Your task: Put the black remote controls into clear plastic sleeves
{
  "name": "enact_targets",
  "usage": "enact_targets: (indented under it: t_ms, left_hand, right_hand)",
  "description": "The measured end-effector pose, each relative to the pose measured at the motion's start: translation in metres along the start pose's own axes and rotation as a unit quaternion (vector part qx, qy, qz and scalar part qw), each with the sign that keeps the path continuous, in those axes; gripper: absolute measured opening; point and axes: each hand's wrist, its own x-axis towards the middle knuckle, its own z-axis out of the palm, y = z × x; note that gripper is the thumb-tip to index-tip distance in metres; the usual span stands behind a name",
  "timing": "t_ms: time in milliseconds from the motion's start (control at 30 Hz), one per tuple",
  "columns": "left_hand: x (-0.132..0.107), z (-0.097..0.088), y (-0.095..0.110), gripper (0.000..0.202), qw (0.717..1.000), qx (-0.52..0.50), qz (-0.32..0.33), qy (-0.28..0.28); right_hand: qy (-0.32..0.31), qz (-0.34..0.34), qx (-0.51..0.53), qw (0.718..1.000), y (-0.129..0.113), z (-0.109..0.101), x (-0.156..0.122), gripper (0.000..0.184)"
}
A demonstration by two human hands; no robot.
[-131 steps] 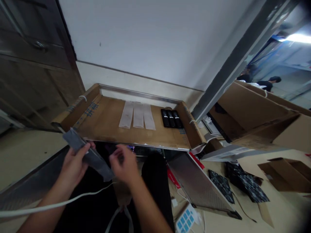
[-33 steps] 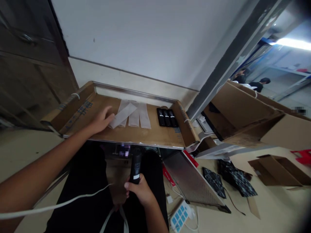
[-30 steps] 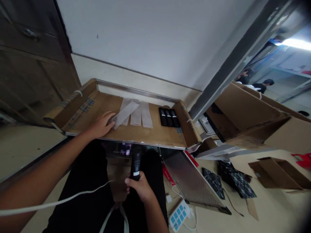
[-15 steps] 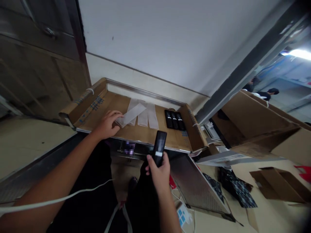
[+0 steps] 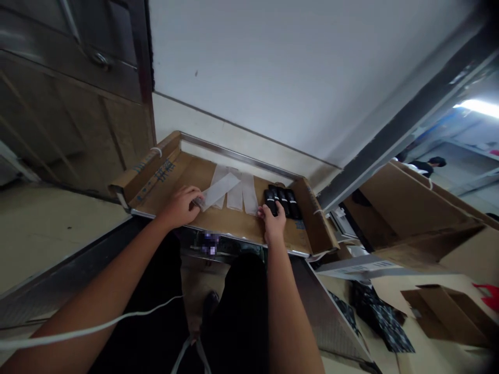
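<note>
Qty: 4 clear bags (image 5: 249, 191), 4 black units (image 5: 287, 201). 1 cardboard tray (image 5: 233, 226). 2 hands: L hand (image 5: 181, 205), R hand (image 5: 274, 226).

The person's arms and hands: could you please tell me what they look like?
Both forearms are bare, no sleeves in view. The left hand and right hand wear no gloves, and no watch or ring shows. A thin white cable crosses over the left forearm.
</note>
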Motion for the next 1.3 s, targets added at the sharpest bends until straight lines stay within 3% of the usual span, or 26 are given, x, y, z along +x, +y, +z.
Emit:
enact_targets:
  t_ms: [133, 233, 367, 467, 600, 800, 1000, 1300]
  left_hand:
    - [0.0, 0.0, 0.0, 0.026, 1.0, -0.007, -0.001, -0.005]
    - [0.0, 0.0, 0.0, 0.025, 1.0, -0.016, -0.005, -0.007]
    - [0.001, 0.0, 0.001, 0.023, 1.0, -0.015, -0.007, -0.018]
    - [0.001, -0.001, 0.002, 0.021, 1.0, -0.012, -0.004, -0.01]
    - [0.0, -0.001, 0.002, 0.022, 1.0, -0.011, 0.005, -0.004]
    - [0.001, 0.0, 0.002, 0.019, 1.0, -0.005, -0.011, -0.008]
    - [0.0, 0.0, 0.003, 0.018, 1.0, -0.001, -0.003, -0.006]
    - [0.001, 0.002, -0.002, 0.018, 1.0, -0.006, 0.001, -0.009]
  right_hand:
    - [-0.008, -0.027, -0.034, 0.999, 0.007, -0.005, 0.006, 0.092]
    - [0.001, -0.078, -0.166, 0.983, 0.011, -0.006, 0.013, 0.074]
    - [0.049, -0.18, -0.386, 0.904, 0.011, 0.002, 0.021, 0.055]
    - [0.057, -0.221, -0.444, 0.866, 0.007, 0.008, 0.02, 0.054]
    - [0.058, -0.228, -0.484, 0.843, 0.0, 0.012, 0.01, 0.05]
    - [0.042, -0.214, -0.605, 0.765, -0.009, 0.019, -0.002, 0.041]
    - [0.077, -0.222, -0.619, 0.749, -0.009, 0.02, 0.0, 0.033]
    - [0.086, -0.218, -0.597, 0.767, -0.008, 0.018, 0.004, 0.026]
